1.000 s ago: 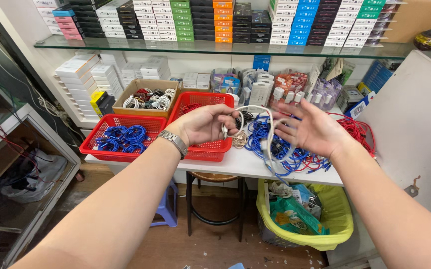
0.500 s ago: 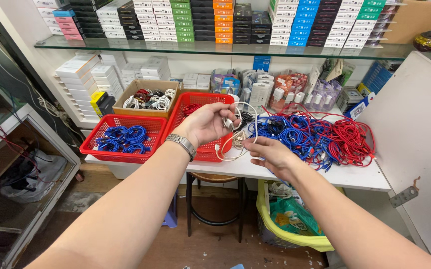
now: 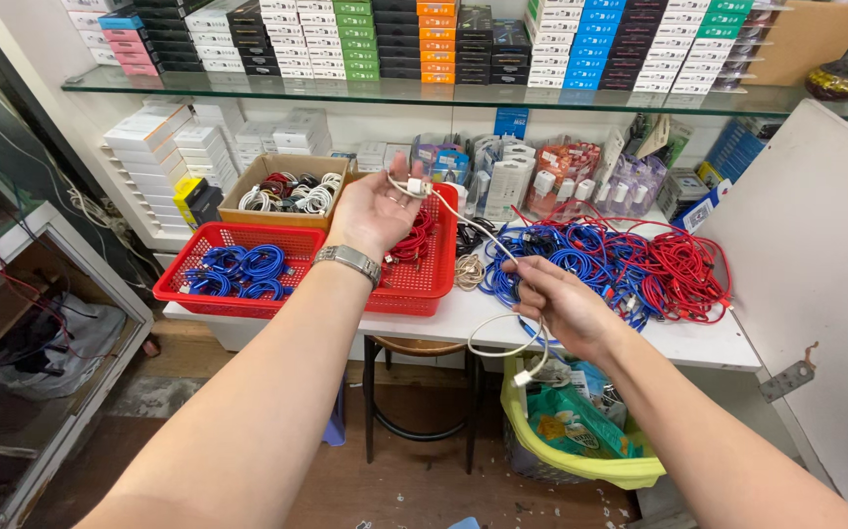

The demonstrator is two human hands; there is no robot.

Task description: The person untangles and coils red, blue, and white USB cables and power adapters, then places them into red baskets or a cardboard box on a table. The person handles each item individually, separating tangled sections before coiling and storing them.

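Note:
My left hand point(image 3: 378, 208), with a metal watch on the wrist, is raised palm up over the red baskets and pinches one plug end of a white cable point(image 3: 475, 228). That cable runs taut down to my right hand point(image 3: 563, 306), which grips it lower, near the table's front edge. Below my right hand the cable hangs in a loop with its other plug point(image 3: 520, 377) dangling. A pile of blue cables point(image 3: 561, 257) and red cables point(image 3: 674, 266) lies on the white table point(image 3: 698, 343) just beyond my right hand.
A red basket of blue cables point(image 3: 238, 271) sits at the left, a second red basket point(image 3: 422, 279) beside it, a cardboard box of cables point(image 3: 291, 191) behind. Packaged goods line the glass shelf point(image 3: 443, 93). A yellow bin point(image 3: 581, 441) and a stool point(image 3: 414, 353) stand below.
My left hand has risen and turned palm up. My right hand has drawn back toward me and down, stretching the white cable straight, with a loop hanging beneath.

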